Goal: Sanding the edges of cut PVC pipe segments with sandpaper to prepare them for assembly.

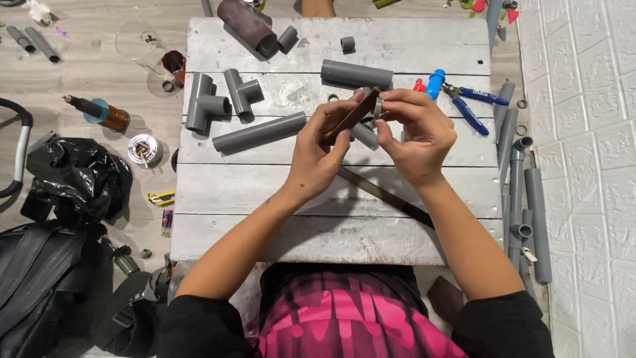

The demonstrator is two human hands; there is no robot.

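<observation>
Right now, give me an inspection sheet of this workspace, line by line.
Surface: grey plank table, scuffed.
Job's things: brown strip and small grey pipe piece, held between both hands.
Clutter: tee fittings, grey pipe lengths, blue-handled pliers, flat dark bar.
Hands: left hand grips the strip; right hand pinches at its tip.
Cables: nothing seen.
Surroundings: black bags on the floor at left, pipes along the white brick wall.

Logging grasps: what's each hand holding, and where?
Left hand pinches a brown strip near its lower end. Right hand holds a small grey ring at fingertips.
</observation>
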